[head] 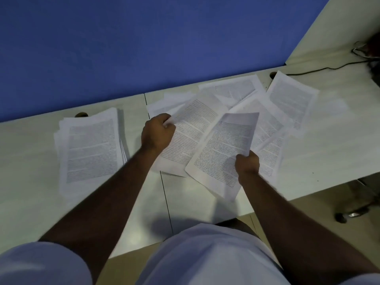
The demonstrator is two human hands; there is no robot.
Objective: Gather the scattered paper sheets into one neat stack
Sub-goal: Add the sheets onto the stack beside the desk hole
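left hand (pixel 157 133): mine, fingers curled round the left edge of a printed sheet (pixel 190 128), gripping it.
right hand (pixel 247 163): mine, pinching the right edge of another sheet (pixel 223 150), lifted and tilted, overlapping the one my left hand holds.
stack (pixel 90 149): rough pile of gathered sheets, well to the left of my left hand, flat on the worktop (pixel 329 145), edges uneven.
scattered sheets (pixel 292 97): loose, overlapping pages beyond and to the right of both hands.
blue panel (pixel 123 48): upright behind the worktop, past my hands.
cable (pixel 320 69): far right, beyond the pages.
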